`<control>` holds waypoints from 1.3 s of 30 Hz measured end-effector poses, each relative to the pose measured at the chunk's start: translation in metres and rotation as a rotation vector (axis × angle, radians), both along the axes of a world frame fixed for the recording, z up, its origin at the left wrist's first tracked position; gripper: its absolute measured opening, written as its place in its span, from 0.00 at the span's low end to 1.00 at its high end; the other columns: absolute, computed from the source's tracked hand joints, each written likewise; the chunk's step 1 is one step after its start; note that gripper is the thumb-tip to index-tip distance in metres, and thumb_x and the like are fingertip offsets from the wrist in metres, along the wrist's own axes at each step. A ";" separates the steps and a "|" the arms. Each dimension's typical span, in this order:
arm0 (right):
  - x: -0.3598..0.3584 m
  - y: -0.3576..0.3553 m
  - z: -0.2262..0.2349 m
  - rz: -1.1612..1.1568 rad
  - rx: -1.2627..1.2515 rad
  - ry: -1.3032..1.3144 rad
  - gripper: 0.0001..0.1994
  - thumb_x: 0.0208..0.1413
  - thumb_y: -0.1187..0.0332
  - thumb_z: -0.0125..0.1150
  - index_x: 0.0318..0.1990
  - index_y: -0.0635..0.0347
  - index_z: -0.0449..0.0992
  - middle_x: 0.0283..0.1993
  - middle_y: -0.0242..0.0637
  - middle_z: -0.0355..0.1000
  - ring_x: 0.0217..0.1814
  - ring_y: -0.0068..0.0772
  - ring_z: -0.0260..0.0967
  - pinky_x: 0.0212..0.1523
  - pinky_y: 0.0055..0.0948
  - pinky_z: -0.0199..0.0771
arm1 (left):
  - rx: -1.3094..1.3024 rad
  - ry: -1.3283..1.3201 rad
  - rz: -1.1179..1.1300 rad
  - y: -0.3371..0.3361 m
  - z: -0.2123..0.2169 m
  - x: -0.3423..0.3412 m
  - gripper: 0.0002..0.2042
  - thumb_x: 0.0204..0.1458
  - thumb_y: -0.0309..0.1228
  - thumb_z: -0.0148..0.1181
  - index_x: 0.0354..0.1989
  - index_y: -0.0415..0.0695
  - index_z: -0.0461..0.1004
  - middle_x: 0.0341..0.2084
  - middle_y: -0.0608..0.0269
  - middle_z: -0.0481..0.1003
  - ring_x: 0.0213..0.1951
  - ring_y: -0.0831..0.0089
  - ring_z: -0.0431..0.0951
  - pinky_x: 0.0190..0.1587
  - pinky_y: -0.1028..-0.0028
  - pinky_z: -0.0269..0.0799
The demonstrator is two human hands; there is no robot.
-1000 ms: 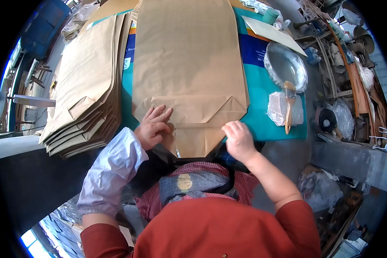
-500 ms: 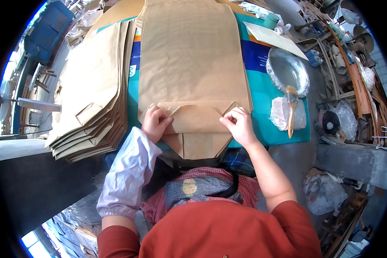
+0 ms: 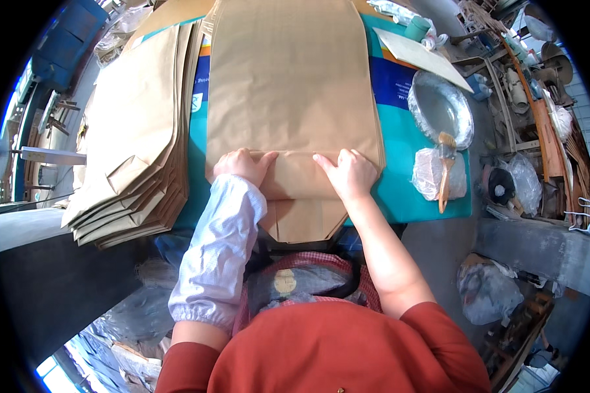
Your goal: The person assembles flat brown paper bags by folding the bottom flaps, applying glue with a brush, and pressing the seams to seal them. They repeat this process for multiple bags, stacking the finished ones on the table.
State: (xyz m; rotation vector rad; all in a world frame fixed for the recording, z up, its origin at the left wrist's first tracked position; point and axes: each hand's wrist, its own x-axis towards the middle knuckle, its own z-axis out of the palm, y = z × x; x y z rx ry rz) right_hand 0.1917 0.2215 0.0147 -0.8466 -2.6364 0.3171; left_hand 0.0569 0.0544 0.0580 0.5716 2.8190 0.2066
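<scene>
A large brown paper bag [image 3: 292, 85] lies flat in front of me, its near end folded into a band [image 3: 296, 178]. A narrower tapered flap [image 3: 305, 219] hangs past the table's near edge. Both hands are on the band. My left hand [image 3: 244, 165], below a pale sleeve cover, has its fingers curled at the band's left part. My right hand [image 3: 351, 171] is curled the same way on the right part. Their thumbs point inward along the band's upper crease, with a gap between them. What lies beneath the fingers is hidden.
A stack of folded brown paper bags [image 3: 134, 124] sits left on the teal-covered table [image 3: 400, 190]. To the right are a plastic-lined basin [image 3: 432, 108], a brush [image 3: 445, 173] lying on a plastic-wrapped block [image 3: 428, 171], a pale board [image 3: 419, 56] and a green cup [image 3: 417, 28].
Both hands have shifted from pinching the band's corner folds to pressing along its upper crease. The thumbs have come inward and upward, and the corner folds are now mostly covered.
</scene>
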 end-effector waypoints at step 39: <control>0.035 -0.015 0.054 0.528 -0.625 0.303 0.10 0.52 0.75 0.60 0.42 0.68 0.78 0.47 0.48 0.76 0.53 0.44 0.73 0.65 0.45 0.59 | -0.040 0.625 -0.508 -0.271 0.151 -0.144 0.14 0.44 0.28 0.58 0.42 0.46 0.74 0.41 0.61 0.76 0.47 0.61 0.75 0.50 0.65 0.72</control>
